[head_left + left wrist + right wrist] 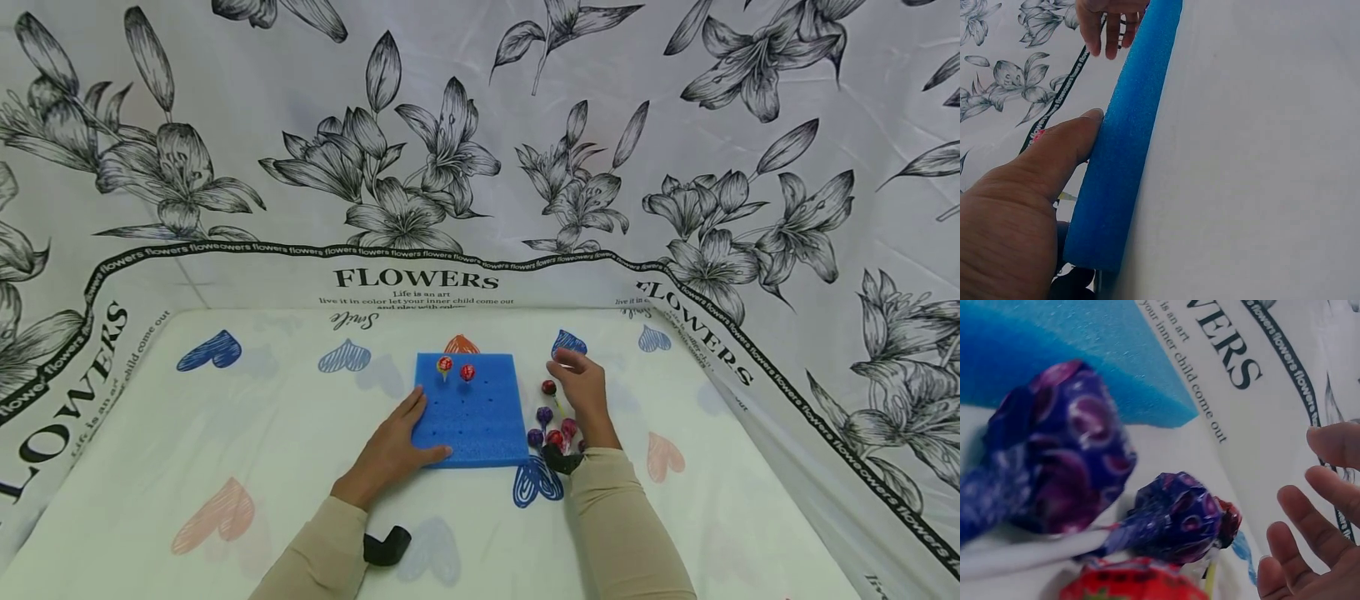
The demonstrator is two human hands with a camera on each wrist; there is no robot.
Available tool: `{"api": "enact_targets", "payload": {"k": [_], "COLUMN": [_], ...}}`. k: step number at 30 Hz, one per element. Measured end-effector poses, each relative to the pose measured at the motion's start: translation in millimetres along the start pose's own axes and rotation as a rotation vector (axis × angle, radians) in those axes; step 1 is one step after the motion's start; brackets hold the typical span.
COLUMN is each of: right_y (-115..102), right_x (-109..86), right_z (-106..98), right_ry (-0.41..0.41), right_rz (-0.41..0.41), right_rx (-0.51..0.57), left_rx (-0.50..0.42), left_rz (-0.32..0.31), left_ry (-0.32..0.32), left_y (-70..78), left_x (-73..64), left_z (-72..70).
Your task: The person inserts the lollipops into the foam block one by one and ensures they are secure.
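Note:
A blue foam block [480, 429] with small holes lies on the table. Two lollipops with red-and-yellow [445, 363] and red [467, 372] wrappers stand in its far left part. My left hand [390, 450] rests against the block's near left corner, thumb at the near edge and fingers along the left side. Right of the block, my right hand [587, 398] hovers beside a loose group of lollipops, fingers spread and holding nothing. In the right wrist view, purple-wrapped lollipops [1179, 515] and a red-wrapped lollipop [1132, 582] lie close to the camera.
A white tablecloth [277, 442] printed with hearts covers the table. Behind it rises a white curtain [555, 225] with black flower drawings and lettering. A dark red lollipop [549, 387] lies at the far end of the loose group. Black straps circle both wrists.

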State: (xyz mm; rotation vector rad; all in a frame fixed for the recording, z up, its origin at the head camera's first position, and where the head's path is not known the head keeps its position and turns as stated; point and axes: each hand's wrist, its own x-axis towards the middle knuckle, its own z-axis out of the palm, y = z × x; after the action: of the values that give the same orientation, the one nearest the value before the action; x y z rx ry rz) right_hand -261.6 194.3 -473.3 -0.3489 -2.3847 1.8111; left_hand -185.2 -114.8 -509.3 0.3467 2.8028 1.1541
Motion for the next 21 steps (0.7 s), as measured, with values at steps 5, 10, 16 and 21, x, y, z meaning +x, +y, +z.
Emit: {"api": "enact_targets", "payload": {"k": [5,10,16,21], "right_y": [6.7,11.3,12.0,13.6], "right_x": [1.9,3.1,0.8,-0.1], "right_z": [2.3,3.5,5.9,8.3], "right_ry": [-0.011,-0.009,-0.023,-0.022], "right_rz": [0.027,0.062,0.075,0.077], "right_rx": [-0.046,-0.110,-0.179,-0.245], "left_rx": [0.002,0.004,0.013,0.011], "left_rz": [0.002,0.002,0.005,0.000], "left_ry": [0.001,0.004,0.002,0.001], "left_y": [0.5,0.6,1.8,3.4], "left_x": [0.1,0.0,-0.5,-0.9], "left_z": [-0.1,-0.3,-1.0,-2.0]}}
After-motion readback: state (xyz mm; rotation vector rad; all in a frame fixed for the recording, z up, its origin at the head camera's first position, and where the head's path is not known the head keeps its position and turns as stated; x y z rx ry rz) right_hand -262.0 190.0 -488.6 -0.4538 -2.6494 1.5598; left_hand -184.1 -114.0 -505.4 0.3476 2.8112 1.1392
